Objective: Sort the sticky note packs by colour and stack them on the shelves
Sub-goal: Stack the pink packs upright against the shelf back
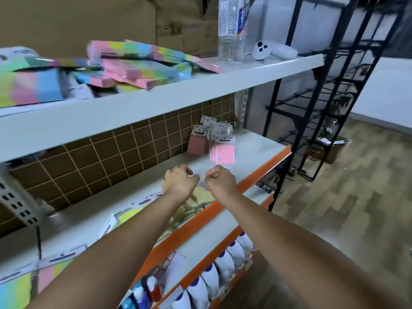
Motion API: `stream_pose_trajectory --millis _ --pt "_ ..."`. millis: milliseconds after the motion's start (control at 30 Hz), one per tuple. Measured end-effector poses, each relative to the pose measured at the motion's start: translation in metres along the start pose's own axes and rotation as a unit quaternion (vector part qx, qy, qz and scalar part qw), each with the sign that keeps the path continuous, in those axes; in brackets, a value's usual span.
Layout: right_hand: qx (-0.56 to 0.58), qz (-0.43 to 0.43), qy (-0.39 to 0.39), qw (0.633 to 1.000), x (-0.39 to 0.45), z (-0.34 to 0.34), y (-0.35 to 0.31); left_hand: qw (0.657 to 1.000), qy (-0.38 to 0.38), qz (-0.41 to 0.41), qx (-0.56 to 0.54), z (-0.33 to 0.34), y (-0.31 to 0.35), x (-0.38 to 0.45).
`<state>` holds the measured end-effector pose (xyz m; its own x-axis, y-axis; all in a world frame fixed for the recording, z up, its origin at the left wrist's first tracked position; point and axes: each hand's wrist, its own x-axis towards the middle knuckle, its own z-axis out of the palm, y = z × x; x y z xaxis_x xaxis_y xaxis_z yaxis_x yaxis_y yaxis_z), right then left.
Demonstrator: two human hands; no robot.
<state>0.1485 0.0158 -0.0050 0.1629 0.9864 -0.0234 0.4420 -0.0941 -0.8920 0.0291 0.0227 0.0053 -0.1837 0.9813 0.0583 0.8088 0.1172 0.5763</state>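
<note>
Both of my hands hover over the middle shelf (256,146) with fingers curled into fists and nothing in them: my left hand (179,181) and my right hand (219,178) sit side by side. Beyond them a group of pink sticky note packs (219,141) stands at the shelf's far end. Yellow packs (200,202) lie under my wrists. Multicolour packs (51,270) lie at the near left. A loose pile of multicolour packs (142,63) covers the top shelf (256,70).
A clear water bottle (227,27) and a white controller (270,52) stand on the top shelf's right end. White bottles (223,264) fill the lower shelf behind an orange rail (223,208). A black wire rack (323,108) stands to the right on the wooden floor.
</note>
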Motion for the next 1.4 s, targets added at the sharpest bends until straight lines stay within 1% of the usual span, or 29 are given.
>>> stream_pose_trajectory --millis 300,467,600,800,967,1133,1267,1400 --pt "0.011 -0.029 -0.067 0.997 0.095 -0.054 0.036 0.998 0.018 -0.067 -0.013 0.061 0.058 0.046" --pt "0.013 -0.034 -0.103 0.994 0.14 -0.084 0.057 0.99 0.028 -0.135 -0.009 0.091 0.087 0.065" --pt "-0.012 -0.037 -0.122 0.992 0.168 -0.095 0.074 0.987 0.025 -0.158 -0.02 0.113 0.101 0.077" --pt "-0.023 -0.02 -0.146 0.989 0.203 -0.095 0.093 0.981 0.01 -0.187 -0.043 0.136 0.106 0.098" --pt "-0.036 -0.001 -0.144 0.989 0.23 -0.092 0.101 0.975 0.001 -0.204 -0.086 0.149 0.104 0.125" --pt "-0.078 0.021 -0.174 0.981 0.257 -0.086 0.094 0.981 -0.009 -0.187 -0.055 0.147 0.105 0.159" --pt "-0.088 0.045 -0.206 0.973 0.27 -0.074 0.09 0.983 -0.05 -0.175 -0.017 0.149 0.097 0.18" --pt "-0.061 0.049 -0.226 0.971 0.275 -0.061 0.088 0.973 -0.084 -0.203 -0.071 0.146 0.09 0.19"
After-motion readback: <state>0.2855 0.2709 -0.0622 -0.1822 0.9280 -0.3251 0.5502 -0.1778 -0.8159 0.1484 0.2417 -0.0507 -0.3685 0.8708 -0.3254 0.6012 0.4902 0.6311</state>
